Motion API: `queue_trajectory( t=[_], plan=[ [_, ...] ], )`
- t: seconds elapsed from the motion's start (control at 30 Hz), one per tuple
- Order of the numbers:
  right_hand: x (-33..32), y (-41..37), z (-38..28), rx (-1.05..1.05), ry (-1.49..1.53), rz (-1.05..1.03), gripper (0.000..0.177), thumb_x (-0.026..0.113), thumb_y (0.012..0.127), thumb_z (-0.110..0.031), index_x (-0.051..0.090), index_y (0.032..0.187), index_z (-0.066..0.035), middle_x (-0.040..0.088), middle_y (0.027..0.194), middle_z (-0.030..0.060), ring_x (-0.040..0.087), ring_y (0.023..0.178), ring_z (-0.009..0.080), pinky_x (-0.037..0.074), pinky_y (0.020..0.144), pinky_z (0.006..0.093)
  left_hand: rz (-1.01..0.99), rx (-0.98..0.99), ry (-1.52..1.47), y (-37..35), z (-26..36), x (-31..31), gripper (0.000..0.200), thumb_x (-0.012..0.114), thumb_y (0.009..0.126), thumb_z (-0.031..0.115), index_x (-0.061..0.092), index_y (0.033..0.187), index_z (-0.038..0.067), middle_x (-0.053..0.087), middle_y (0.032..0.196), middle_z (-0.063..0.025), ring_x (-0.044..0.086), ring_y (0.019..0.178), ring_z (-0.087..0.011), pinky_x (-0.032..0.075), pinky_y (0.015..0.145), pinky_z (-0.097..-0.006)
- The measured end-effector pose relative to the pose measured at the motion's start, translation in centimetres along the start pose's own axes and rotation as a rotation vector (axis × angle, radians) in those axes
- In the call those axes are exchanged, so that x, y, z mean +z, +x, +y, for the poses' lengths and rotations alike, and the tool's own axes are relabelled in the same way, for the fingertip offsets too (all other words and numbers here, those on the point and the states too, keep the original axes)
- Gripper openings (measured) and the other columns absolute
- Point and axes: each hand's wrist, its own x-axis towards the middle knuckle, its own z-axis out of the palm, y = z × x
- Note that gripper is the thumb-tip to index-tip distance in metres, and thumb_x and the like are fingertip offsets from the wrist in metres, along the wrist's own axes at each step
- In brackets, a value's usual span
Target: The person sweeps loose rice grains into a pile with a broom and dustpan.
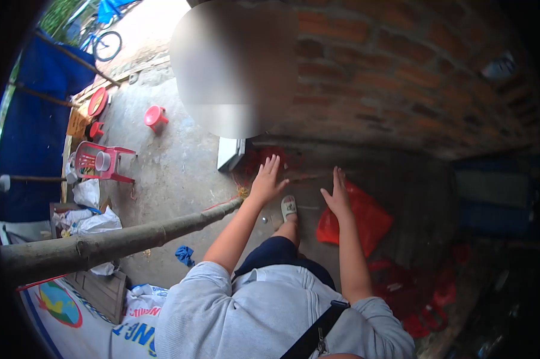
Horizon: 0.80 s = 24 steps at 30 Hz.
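Note:
My left hand [266, 181] is held out in front of me, fingers stretched and thumb apart, with nothing in it. Beyond it stands a white box-like object [230, 154], partly covered by a blurred patch. My right hand [338, 194] is also raised and empty, its fingers extended and its thumb spread. Below and beside it on the floor lies a red plastic bag [361, 220]. A thick bamboo pole [132, 240] runs from the left and ends near my left forearm.
A pink chair [105, 161] holding a pot and a red stool [155, 117] stand to the left. White sacks [99, 221] and a blue cloth [185, 255] lie nearer. A brick wall [395, 72] rises ahead on the right. A bicycle [107, 46] is outside.

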Motion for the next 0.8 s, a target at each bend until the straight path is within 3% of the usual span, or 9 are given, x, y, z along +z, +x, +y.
queue_trajectory(
  t=[0.23,0.4,0.53,0.8],
  plan=[
    [-0.1,11.6,-0.9,-0.183,-0.057,-0.172,0.083,0.063,0.076,-0.016,0.012,0.14,-0.007,0.02,0.143,0.0209,0.018,0.132,0.0351,0.023,0.106,0.0378,0.084,-0.157,0.029,5.5,-3.3,-2.9,0.082,0.061,0.078,0.038,0.018,0.138,0.002,0.024,0.141,-0.0204,0.021,0.131,-0.036,0.021,0.106,-0.0444],
    [4.0,16.7,3.4,-0.232,-0.108,-0.315,0.081,0.065,0.074,-0.013,0.017,0.138,-0.002,0.022,0.14,0.0238,0.021,0.13,0.0379,0.023,0.107,0.0397,0.162,-0.28,0.004,6.3,-4.2,-2.1,0.083,0.061,0.078,0.039,0.017,0.138,0.002,0.021,0.142,-0.0194,0.021,0.132,-0.0353,0.021,0.106,-0.0444],
    [4.8,18.8,6.9,-0.199,-0.244,-0.453,0.079,0.065,0.074,-0.014,0.019,0.137,0.0,0.024,0.139,0.0236,0.024,0.13,0.0361,0.025,0.106,0.0398,0.109,-0.333,0.001,6.5,-3.9,0.8,0.084,0.061,0.078,0.039,0.016,0.139,0.004,0.021,0.143,-0.0188,0.021,0.132,-0.0354,0.021,0.106,-0.0449],
    [8.6,20.1,18.4,-0.014,-0.143,-0.412,0.075,0.064,0.075,-0.016,0.023,0.135,0.002,0.028,0.137,0.0234,0.028,0.128,0.0342,0.025,0.106,0.0368,-0.096,-0.331,-0.048,10.4,-7.8,14.6,0.087,0.062,0.075,0.042,0.019,0.138,0.002,0.025,0.141,-0.0191,0.024,0.13,-0.035,0.023,0.106,-0.0449]
  ],
)
